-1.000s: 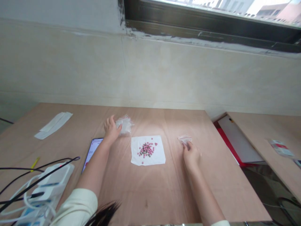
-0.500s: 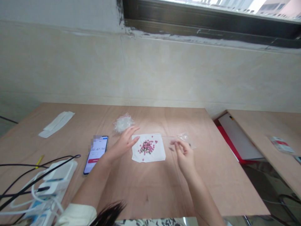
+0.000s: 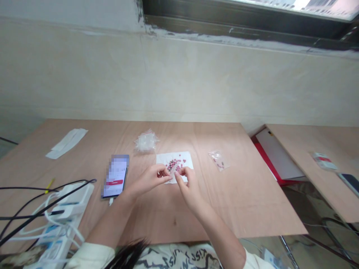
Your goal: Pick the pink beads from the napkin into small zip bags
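Note:
My left hand (image 3: 151, 180) and my right hand (image 3: 191, 188) meet over the near edge of a white paper sheet (image 3: 188, 157). Their fingertips pinch a small clear plastic bag (image 3: 174, 168) between them; it is faint and partly hidden by the fingers. Just beyond the fingertips, pink and dark beads (image 3: 171, 163) lie loose in a heap on the sheet. Behind my left hand sits a pile of clear plastic bags (image 3: 146, 142). To the right of the sheet, a clear bag with a few beads (image 3: 218, 161) rests flat on the table.
A phone (image 3: 115, 177) with a cable lies left of my left forearm. At the left front is a white power strip (image 3: 74, 196) with black and white cables. White paper strips (image 3: 67, 144) lie at the back left. A second table (image 3: 314, 140) stands across a gap at right.
My left hand has come away from the bag pile toward the sheet. My right hand has left the beaded bag at right and moved left, and the two hands now meet at a clear bag.

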### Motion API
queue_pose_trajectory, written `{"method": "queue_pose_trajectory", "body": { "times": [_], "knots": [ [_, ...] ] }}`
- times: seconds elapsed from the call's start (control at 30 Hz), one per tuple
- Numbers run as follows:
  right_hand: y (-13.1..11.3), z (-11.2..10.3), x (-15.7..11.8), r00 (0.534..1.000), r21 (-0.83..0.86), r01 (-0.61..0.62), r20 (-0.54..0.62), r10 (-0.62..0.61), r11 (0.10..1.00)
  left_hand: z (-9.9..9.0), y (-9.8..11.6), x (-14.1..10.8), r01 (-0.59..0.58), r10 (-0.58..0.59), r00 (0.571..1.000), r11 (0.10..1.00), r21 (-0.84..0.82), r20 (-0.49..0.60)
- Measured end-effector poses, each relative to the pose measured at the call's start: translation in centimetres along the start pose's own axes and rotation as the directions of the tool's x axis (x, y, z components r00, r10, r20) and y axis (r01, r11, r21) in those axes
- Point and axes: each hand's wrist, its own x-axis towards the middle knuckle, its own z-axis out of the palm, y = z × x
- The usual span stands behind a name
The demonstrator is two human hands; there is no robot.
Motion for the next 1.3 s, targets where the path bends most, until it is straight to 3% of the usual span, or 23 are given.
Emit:
{"method": "queue_pose_trajectory", "body": {
  "times": [0.07, 0.2, 0.33, 0.53, 0.7, 0.77, 0.87, 1.0, 1.1, 1.2, 1.27, 1.3],
  "knots": [
    [-0.6, 0.4, -0.2, 0.996, 0.04, 0.007, 0.092, -0.011, 0.999, 0.4, 0.1, 0.0, 0.01, -0.01, 1.0, 1.0, -0.02, 0.001],
    [-1.0, 0.4, 0.0, 0.992, 0.058, 0.002, 0.127, -0.01, 0.998, 0.9, -0.3, -0.1, 0.051, -0.051, 0.999, 0.995, -0.082, 0.002],
    [-1.1, 0.0, 0.6, 0.976, 0.067, -0.035, 0.219, 0.019, 0.997, 0.8, -0.7, -0.6, 0.11, -0.094, 0.991, 0.976, -0.188, 0.091],
    [-1.7, -0.1, 0.4, 0.981, 0.009, -0.036, 0.19, 0.034, 0.999, 0.8, -0.1, -1.1, 0.096, -0.073, 0.994, 0.948, -0.303, 0.085],
    [-1.2, -0.1, 0.3, 0.994, -0.049, -0.039, 0.098, 0.043, 0.998, 0.4, 0.1, -0.9, 0.082, -0.104, 0.991, 0.967, -0.239, -0.079],
    [-0.8, -0.2, 0.4, 0.996, -0.082, -0.063, 0.062, 0.068, 0.995, 0.2, 0.0, -0.9, 0.076, -0.097, 0.984, 0.987, -0.141, -0.148],
    [-0.6, 0.1, 0.7, 0.988, -0.067, -0.113, 0.096, 0.119, 0.991, 0.4, 0.4, -0.8, 0.013, -0.006, 0.987, 0.999, 0.043, -0.163],
    [-0.1, 1.3, 1.0, 0.95, 0.111, -0.207, 0.262, 0.172, 0.972, 1.3, 1.6, -1.0, -0.064, 0.079, 0.992, 0.989, 0.136, -0.103],
    [0.7, 1.7, 1.2, 0.921, 0.254, -0.331, 0.299, 0.252, 0.909, 1.3, 1.8, -1.6, -0.059, 0.063, 0.997, 0.994, 0.096, -0.043],
    [1.1, 1.1, 1.6, 0.886, 0.389, -0.431, 0.351, 0.301, 0.814, 1.0, 0.3, -2.0, 0.026, -0.028, 0.997, 0.999, -0.023, -0.073],
    [0.9, 0.6, 1.9, 0.85, 0.44, -0.475, 0.453, 0.269, 0.762, 0.9, -1.2, -2.1, 0.102, -0.127, 0.977, 0.984, -0.148, -0.169],
    [0.8, 0.4, 2.1, 0.826, 0.451, -0.492, 0.511, 0.237, 0.745, 0.9, -1.9, -2.1, 0.137, -0.178, 0.972, 0.96, -0.245, -0.155]
  ]
}}
